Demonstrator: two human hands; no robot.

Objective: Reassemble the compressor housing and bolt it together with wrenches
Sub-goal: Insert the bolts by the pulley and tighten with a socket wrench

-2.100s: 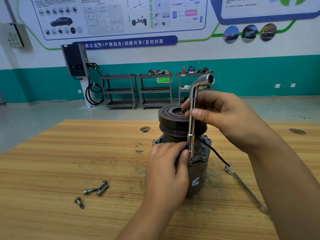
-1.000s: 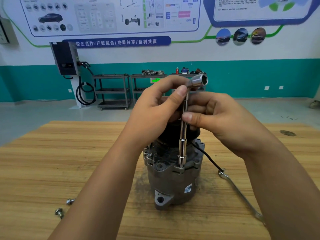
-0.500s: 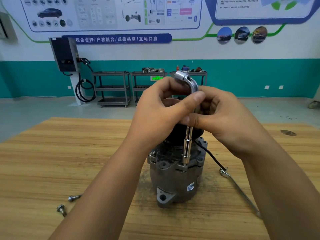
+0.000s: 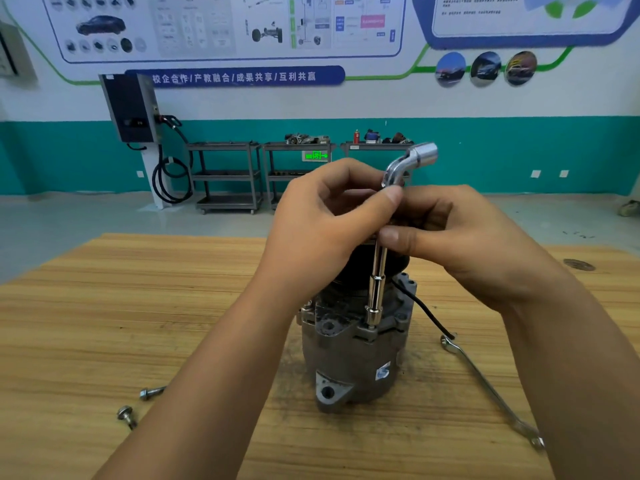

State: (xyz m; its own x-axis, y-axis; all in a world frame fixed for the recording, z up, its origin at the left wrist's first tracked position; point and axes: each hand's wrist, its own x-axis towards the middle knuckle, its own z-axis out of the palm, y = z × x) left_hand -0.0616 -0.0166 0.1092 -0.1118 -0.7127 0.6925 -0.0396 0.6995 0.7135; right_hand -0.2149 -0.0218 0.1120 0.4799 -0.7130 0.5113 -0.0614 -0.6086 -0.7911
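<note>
The grey compressor housing [image 4: 349,358] stands upright on the wooden table [image 4: 104,323], its black pulley mostly hidden behind my hands. A chrome L-shaped socket wrench [image 4: 375,296] stands vertically, its lower socket seated on a bolt at the housing's top flange. Its bent upper end points right. My left hand [image 4: 325,220] pinches the wrench shaft near the bend. My right hand [image 4: 460,244] grips the shaft just below, thumb against it.
Two loose bolts [image 4: 138,403] lie on the table at the lower left. A flat spanner [image 4: 485,386] lies to the right of the housing, beside a black cable [image 4: 426,310]. Metal carts [image 4: 228,174] and a wall charger [image 4: 131,109] stand far behind.
My left hand rose from the wrench's lower end to its upper shaft. The wrench has turned: its bent end swung from pointing right to left and back to the right.
</note>
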